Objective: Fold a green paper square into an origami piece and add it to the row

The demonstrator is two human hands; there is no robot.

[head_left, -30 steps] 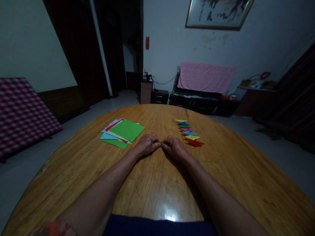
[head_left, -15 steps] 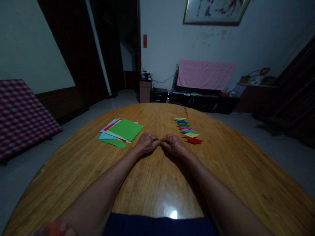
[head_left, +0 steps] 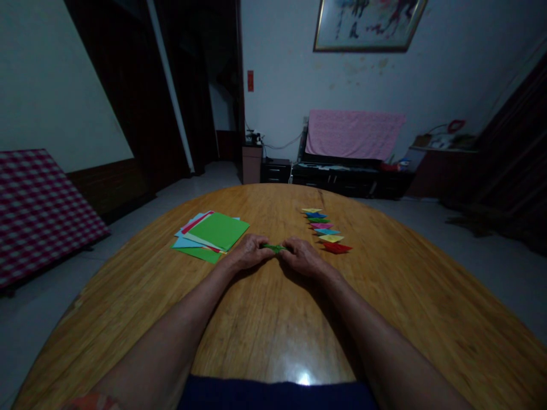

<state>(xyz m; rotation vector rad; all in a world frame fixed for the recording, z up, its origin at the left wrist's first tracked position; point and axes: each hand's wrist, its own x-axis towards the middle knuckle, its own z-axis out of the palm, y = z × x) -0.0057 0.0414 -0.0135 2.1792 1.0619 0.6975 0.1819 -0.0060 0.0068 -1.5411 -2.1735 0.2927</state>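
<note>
Between my two hands, just above the middle of the table, is a small green folded paper [head_left: 276, 249]. My left hand [head_left: 251, 252] pinches its left end with thumb and fingers. On the other side my right hand [head_left: 301, 254] grips the right end, and the fingers hide part of the folds. To the right of my right hand stands a row of several small folded paper boats, the nearest a red paper boat [head_left: 337, 248]. Left of my left hand lies a loose stack of coloured paper sheets [head_left: 220, 230], a green one on top.
The round wooden table [head_left: 265, 324] fills the space before me. A red checked cloth [head_left: 47, 213] hangs at the left. Beyond the table stand a low black cabinet [head_left: 337, 177] and a screen under a pink towel [head_left: 354, 134].
More of the green folded paper shows now, as my fingers have moved slightly apart along it. The view has tipped up a little. Sheets and boats stay where they were.
</note>
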